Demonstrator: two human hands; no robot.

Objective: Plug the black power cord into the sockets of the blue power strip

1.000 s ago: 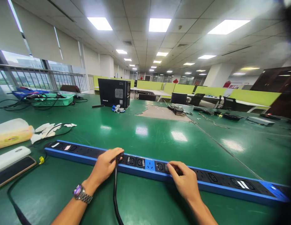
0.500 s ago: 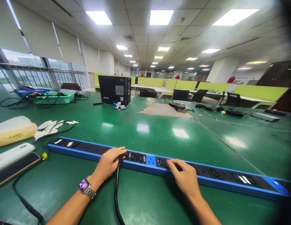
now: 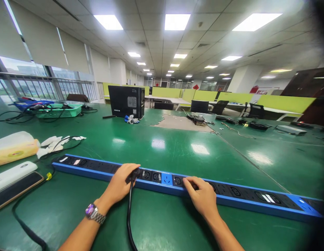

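A long blue power strip (image 3: 237, 195) with black sockets lies across the green table (image 3: 164, 146) in front of me. My left hand (image 3: 120, 183), with a watch on the wrist, is closed around a black plug (image 3: 134, 173) seated in one of the strip's sockets; its black cable (image 3: 129, 216) runs down toward me. My right hand (image 3: 202, 198) rests on top of the strip a little to the right, fingers curled over the sockets and pressing on it.
At the left lie a tissue pack (image 3: 14, 148), white gloves (image 3: 51, 144), a white device (image 3: 13, 172) and a dark phone-like slab (image 3: 15, 186). Farther back stand a black computer case (image 3: 126, 101) and a green basket (image 3: 59, 111) of cables. Office desks and chairs fill the background.
Both hands keep their hold on the strip. The view has shifted slightly; the hands sit a bit to the left along the strip.
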